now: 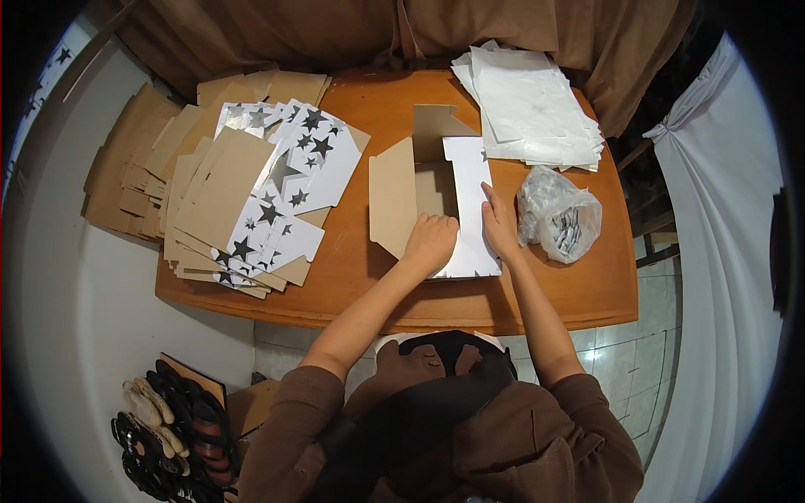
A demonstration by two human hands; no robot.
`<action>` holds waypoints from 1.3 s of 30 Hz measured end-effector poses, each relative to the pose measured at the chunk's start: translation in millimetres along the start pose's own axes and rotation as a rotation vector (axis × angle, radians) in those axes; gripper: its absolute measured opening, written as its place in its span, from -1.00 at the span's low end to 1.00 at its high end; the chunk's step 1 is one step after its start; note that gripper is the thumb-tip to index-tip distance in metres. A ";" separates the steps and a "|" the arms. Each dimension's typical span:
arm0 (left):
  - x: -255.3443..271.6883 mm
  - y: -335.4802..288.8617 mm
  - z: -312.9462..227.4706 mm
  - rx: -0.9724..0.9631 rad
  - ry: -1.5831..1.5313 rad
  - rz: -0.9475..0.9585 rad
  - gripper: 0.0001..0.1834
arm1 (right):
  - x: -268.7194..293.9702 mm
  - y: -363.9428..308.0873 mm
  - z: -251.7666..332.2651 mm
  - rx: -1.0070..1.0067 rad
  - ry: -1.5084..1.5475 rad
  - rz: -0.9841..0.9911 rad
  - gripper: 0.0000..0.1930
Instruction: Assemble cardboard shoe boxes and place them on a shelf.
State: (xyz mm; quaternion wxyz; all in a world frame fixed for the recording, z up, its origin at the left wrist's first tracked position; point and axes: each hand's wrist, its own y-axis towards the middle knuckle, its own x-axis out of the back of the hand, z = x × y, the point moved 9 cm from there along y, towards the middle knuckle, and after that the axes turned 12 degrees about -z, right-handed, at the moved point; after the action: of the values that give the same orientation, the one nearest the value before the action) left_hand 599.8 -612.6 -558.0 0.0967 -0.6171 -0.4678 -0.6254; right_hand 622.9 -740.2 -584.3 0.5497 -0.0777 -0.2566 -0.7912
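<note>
In front of me on the table stands a partly folded cardboard box (434, 186), brown inside, with a white panel marked with dark stars along its right side. One brown flap spreads out to the left and another stands up at the far end. My left hand (432, 244) is closed at the near end of the box, its fingers curled down over the edge; the fingertips are hidden. Against the right side of the white panel rests my right hand (500, 225), with its fingers stretched out away from me.
On the left lie a stack of flat star-printed cardboard sheets (285, 172) and plain brown pieces (138, 172). White paper sheets (537, 105) are piled at the back right. A clear plastic bag (560, 214) of small silvery packets sits near my right hand. Footwear (176, 427) is heaped lower left.
</note>
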 end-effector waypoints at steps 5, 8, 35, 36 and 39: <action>24.1 16.6 7.0 0.153 0.021 -0.215 -0.70 | 3.3 0.4 7.6 0.032 -0.168 -0.007 -0.58; 46.2 48.7 27.1 0.193 0.045 -0.376 -0.39 | 6.5 8.5 20.2 0.140 -0.313 -0.065 -0.57; 18.5 96.8 73.9 -0.591 0.129 0.041 -0.71 | -32.4 53.3 28.6 0.201 -0.483 0.042 -0.33; 18.1 97.4 73.6 -0.593 0.127 0.043 -0.71 | -31.2 53.7 29.6 0.197 -0.484 0.042 -0.33; 12.9 99.4 77.4 -0.556 0.143 0.101 -0.70 | -28.3 54.9 30.8 0.146 -0.450 0.058 -0.33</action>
State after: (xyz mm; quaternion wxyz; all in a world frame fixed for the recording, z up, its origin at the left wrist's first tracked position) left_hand 719.1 -606.3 -515.9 -0.0121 -0.5968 -0.2391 -0.7659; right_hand 678.8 -716.1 -551.8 0.5054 -0.2193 -0.4268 -0.7172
